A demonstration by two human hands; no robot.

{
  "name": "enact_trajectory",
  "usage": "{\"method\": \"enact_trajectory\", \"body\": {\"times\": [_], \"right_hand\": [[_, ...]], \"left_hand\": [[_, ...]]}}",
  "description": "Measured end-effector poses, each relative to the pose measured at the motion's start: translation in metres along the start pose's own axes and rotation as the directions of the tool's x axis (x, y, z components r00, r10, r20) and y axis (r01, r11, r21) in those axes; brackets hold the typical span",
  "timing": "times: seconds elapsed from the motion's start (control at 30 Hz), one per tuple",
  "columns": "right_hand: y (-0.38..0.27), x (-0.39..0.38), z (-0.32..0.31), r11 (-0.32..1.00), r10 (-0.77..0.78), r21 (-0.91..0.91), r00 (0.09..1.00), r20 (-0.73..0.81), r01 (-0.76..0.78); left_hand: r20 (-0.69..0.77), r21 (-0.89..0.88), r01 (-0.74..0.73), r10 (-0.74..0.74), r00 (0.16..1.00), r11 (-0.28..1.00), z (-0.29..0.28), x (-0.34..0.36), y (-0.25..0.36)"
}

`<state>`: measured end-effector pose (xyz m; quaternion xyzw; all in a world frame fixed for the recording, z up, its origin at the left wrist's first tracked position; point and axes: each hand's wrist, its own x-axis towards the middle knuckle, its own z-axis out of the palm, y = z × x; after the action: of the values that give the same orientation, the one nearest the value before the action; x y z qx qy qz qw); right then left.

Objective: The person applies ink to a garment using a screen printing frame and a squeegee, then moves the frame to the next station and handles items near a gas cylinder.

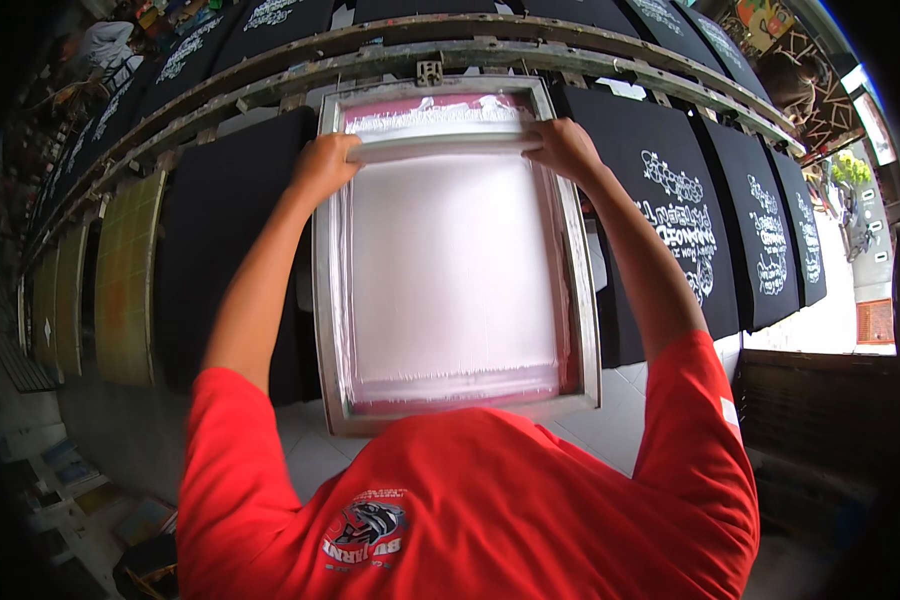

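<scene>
Squeegee, both hands gripping its ends, white-coated screen apparently touching beneath

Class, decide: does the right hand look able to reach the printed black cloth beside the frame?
Probably yes: nothing visible blocks the printed black cloth, though the right hand grips the bar and would need freeing.
</scene>
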<state>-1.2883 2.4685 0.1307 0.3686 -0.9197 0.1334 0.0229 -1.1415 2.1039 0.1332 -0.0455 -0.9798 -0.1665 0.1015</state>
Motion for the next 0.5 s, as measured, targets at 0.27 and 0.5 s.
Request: {"method": "enact_trajectory", "body": {"times": [0.27, 0.5], "right_hand": [[0.036, 0.049, 0.043, 0.989, -0.124, -0.095, 0.988, -0.093, 0.115], [0.001, -0.047, 0.03, 0.998, -0.056, 0.027, 0.998, 0.026, 0.055]], "left_hand": [[-0.022, 0.07, 0.028, -0.027, 0.999, 0.997, 0.045, 0.043, -0.034], [0.051, 0.08, 0.079, -0.083, 0.995, 0.994, 0.038, -0.052, 0.017]]}}
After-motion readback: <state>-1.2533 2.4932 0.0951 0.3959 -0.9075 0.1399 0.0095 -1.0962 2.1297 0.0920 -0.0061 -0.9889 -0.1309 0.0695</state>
